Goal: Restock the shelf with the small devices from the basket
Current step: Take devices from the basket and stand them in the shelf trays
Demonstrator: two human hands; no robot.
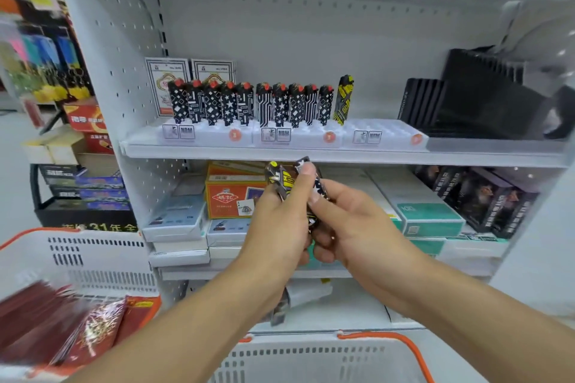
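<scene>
1. While your left hand (277, 214) clamps a bunch of small black patterned devices (287, 179), their long axes stand roughly upright.
2. Your right hand (351, 221) pinches one beside it.
3. Up and right sits the empty white slotted tray (382, 130), nearer your right hand.

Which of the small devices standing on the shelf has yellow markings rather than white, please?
The rightmost device in the row: black with yellow markings and taller, while the ten to its left are black and white with red tops.
</scene>
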